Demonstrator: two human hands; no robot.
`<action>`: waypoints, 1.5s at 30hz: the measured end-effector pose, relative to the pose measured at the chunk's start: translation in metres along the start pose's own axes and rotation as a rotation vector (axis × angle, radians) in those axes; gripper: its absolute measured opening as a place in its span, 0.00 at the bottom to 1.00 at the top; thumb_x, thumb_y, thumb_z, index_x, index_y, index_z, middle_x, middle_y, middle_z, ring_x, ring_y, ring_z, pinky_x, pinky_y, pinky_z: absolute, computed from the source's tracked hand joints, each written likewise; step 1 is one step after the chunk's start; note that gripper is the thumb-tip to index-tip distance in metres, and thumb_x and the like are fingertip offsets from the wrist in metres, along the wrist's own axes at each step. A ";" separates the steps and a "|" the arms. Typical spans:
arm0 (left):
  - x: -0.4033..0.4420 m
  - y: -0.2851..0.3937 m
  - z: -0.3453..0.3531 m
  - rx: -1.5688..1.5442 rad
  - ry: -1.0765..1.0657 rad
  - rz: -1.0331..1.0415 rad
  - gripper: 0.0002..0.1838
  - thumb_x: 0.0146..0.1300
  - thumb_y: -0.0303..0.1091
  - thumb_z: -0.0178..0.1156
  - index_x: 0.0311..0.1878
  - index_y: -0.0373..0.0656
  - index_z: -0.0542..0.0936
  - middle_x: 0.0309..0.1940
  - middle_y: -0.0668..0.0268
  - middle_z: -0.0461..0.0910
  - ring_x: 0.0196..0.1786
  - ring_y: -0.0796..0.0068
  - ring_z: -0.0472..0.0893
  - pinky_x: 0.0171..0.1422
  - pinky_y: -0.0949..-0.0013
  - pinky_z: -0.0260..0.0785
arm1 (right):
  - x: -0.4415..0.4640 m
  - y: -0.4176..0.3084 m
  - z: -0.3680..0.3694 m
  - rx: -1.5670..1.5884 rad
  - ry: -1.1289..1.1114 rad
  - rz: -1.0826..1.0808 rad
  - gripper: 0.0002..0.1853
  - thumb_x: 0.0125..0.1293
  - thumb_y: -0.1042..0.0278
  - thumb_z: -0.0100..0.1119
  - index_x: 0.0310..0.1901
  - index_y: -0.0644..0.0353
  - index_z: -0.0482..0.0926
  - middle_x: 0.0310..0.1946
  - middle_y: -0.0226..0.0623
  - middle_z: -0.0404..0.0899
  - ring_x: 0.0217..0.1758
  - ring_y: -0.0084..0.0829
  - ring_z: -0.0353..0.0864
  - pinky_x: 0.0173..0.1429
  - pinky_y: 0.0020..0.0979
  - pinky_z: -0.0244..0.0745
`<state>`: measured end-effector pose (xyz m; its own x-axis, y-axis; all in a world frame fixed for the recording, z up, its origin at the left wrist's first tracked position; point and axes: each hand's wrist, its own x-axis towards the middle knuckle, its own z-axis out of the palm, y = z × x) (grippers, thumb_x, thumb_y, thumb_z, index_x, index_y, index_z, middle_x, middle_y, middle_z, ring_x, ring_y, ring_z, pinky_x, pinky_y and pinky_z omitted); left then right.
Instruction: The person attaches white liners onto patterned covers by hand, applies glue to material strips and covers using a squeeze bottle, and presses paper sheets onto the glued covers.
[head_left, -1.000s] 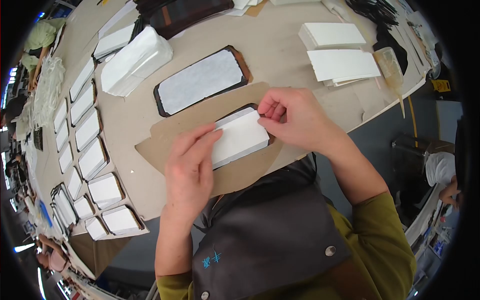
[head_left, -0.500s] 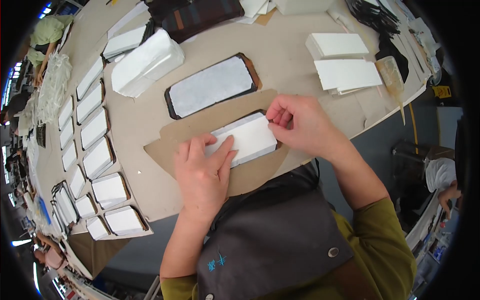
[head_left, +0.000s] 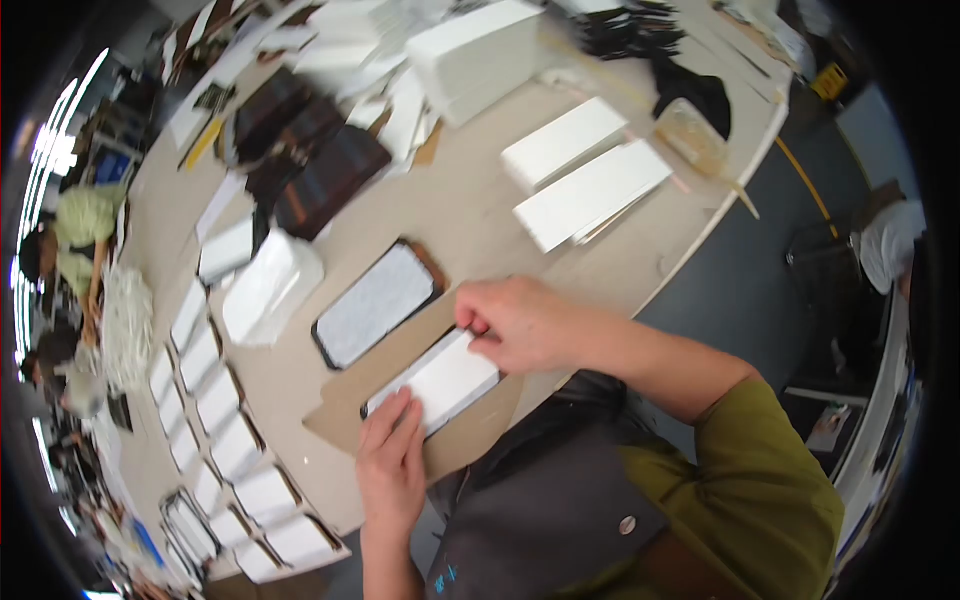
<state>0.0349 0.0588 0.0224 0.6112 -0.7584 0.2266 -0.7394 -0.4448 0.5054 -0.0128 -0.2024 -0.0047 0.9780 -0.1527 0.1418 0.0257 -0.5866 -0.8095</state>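
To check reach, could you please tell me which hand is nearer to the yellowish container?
Right. In the picture, the right hand is below and left of the yellowish container; the left hand is farther off in the same direction.

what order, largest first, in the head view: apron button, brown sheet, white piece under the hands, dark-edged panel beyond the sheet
1. Brown sheet
2. Dark-edged panel and white piece: too close to rank, piece partly covered
3. Apron button
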 end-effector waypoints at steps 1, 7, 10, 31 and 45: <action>0.001 -0.006 -0.010 -0.113 -0.076 -0.072 0.14 0.61 0.22 0.64 0.52 0.38 0.85 0.53 0.55 0.82 0.56 0.53 0.80 0.63 0.58 0.71 | -0.003 0.002 -0.003 0.013 0.038 -0.103 0.08 0.57 0.75 0.65 0.35 0.61 0.75 0.30 0.38 0.82 0.29 0.41 0.81 0.35 0.40 0.76; 0.086 0.036 -0.025 -0.071 0.012 -0.015 0.15 0.63 0.22 0.63 0.53 0.37 0.83 0.54 0.55 0.83 0.58 0.57 0.81 0.66 0.61 0.69 | -0.036 -0.020 -0.066 0.258 0.101 -0.049 0.08 0.57 0.73 0.69 0.35 0.57 0.78 0.28 0.32 0.78 0.23 0.29 0.73 0.30 0.30 0.72; 0.148 0.064 -0.003 -0.006 0.085 0.235 0.17 0.62 0.24 0.65 0.55 0.39 0.82 0.55 0.56 0.82 0.58 0.56 0.80 0.66 0.59 0.68 | -0.054 0.002 -0.097 0.228 0.286 0.003 0.07 0.59 0.72 0.71 0.35 0.58 0.80 0.24 0.26 0.77 0.22 0.16 0.69 0.27 0.21 0.66; 0.296 0.101 0.086 0.096 -0.333 0.197 0.27 0.59 0.39 0.72 0.57 0.30 0.79 0.46 0.51 0.86 0.46 0.52 0.85 0.52 0.58 0.76 | -0.062 0.049 -0.167 0.003 0.606 0.007 0.07 0.59 0.74 0.71 0.38 0.61 0.84 0.30 0.29 0.83 0.34 0.24 0.78 0.42 0.27 0.73; 0.315 0.088 0.089 -0.148 -0.521 0.008 0.37 0.62 0.39 0.66 0.72 0.34 0.68 0.60 0.56 0.79 0.56 0.65 0.79 0.62 0.64 0.73 | -0.012 0.060 -0.155 -0.465 0.327 -0.016 0.19 0.66 0.66 0.62 0.58 0.58 0.81 0.52 0.39 0.84 0.62 0.39 0.76 0.78 0.44 0.56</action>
<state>0.1374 -0.2620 0.0640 0.3567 -0.9140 -0.1932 -0.6727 -0.3949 0.6257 -0.0546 -0.3591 0.0331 0.8616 -0.3356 0.3808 -0.1260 -0.8681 -0.4801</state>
